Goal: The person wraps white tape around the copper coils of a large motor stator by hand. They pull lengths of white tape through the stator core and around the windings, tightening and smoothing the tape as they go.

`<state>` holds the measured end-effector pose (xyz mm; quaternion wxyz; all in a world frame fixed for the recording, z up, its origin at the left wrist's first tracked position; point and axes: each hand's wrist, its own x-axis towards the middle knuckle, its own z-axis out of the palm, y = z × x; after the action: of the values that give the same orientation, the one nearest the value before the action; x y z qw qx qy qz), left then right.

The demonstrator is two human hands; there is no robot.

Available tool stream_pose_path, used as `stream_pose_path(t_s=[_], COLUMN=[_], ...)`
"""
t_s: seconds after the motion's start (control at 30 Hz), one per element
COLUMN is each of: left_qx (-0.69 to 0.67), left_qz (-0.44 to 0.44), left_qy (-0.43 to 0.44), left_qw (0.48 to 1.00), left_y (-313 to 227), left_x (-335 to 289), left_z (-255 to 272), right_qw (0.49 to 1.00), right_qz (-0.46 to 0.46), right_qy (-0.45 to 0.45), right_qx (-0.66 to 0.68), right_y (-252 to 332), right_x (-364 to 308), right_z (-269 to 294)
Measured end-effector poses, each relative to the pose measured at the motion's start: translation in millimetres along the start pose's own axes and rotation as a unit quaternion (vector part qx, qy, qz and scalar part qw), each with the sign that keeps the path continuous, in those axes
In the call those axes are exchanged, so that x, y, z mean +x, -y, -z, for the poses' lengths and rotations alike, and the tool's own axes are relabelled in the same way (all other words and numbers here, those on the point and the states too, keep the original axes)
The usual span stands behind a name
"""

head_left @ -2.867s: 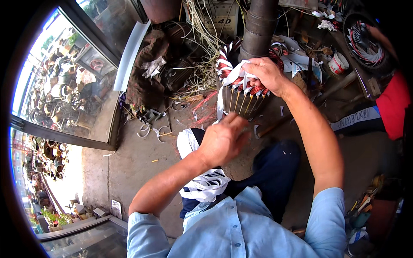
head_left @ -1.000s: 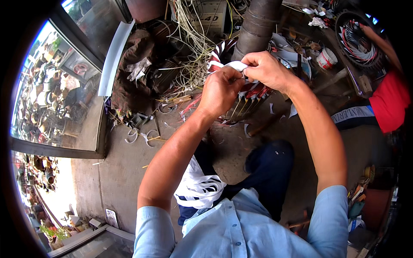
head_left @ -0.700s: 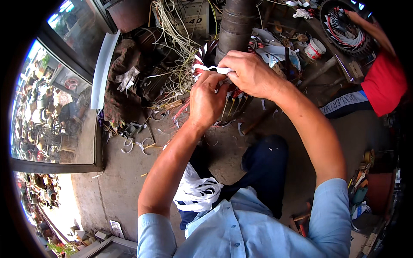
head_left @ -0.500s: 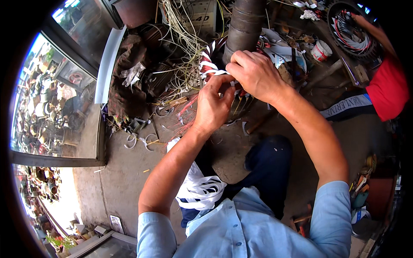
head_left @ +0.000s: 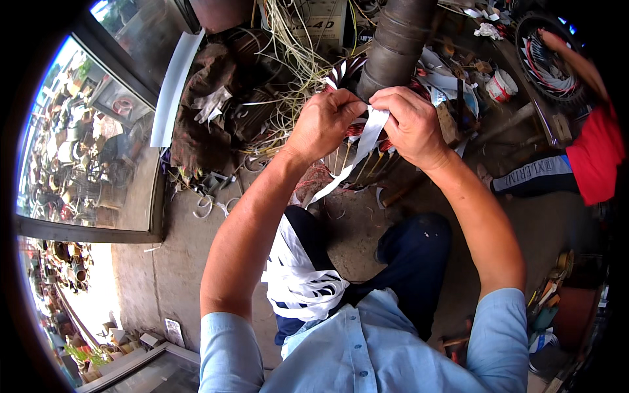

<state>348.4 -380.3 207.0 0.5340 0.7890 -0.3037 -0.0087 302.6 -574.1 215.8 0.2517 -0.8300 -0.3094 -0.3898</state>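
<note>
In front of the dark metal cylinder (head_left: 395, 49), my left hand (head_left: 325, 123) and my right hand (head_left: 414, 128) are close together, fingers pinched. Between them they hold the end of a white cloth tape (head_left: 370, 139), the left at its tip and the right just beside it. From there the tape hangs down toward my left knee. A loose bundle of the same white tape (head_left: 308, 293) lies on my left thigh. Behind my hands, a ring of dark and red wire coil (head_left: 347, 69) wrapped with white strips surrounds the cylinder's base; my fingers partly hide it.
Tangled pale wires (head_left: 298, 49) spread behind to the left, beside a dark cloth heap (head_left: 203, 124). A white-and-red bucket (head_left: 501, 86) stands at the right. Farther right, a co-worker's hand reaches into another wound ring (head_left: 549, 56). A glass-paned frame (head_left: 92, 232) borders the left side.
My hands have risen slightly and drawn back from the coil, the left one turning over. The white tape now shows stretched down from my fingers. The whole view has shifted a little.
</note>
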Motion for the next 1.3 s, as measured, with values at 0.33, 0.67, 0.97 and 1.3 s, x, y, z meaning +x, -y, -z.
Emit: stream_pose_path(t_s=[0.33, 0.67, 0.97, 1.3], left_qx=[0.255, -0.464, -0.196, -0.211], left_qz=[0.016, 0.139, 0.078, 0.089], left_qy=[-0.004, 0.092, 0.074, 0.066], left_qw=[0.967, 0.87, 0.975, 0.971], left_y=[37, -12, 11, -24], left_x=[-11, 18, 27, 24], left_z=[31, 1, 1, 7], right_qw=[0.956, 0.644, 0.884, 0.737], right_qz=[-0.273, -0.433, -0.352, -0.488], right_qy=[-0.026, -0.054, 0.113, -0.016], right_qx=[0.106, 0.628, 0.287, 0.467], right_y=[-37, -21, -28, -37], right_x=[-65, -28, -32, -62], right_z=[39, 30, 29, 64])
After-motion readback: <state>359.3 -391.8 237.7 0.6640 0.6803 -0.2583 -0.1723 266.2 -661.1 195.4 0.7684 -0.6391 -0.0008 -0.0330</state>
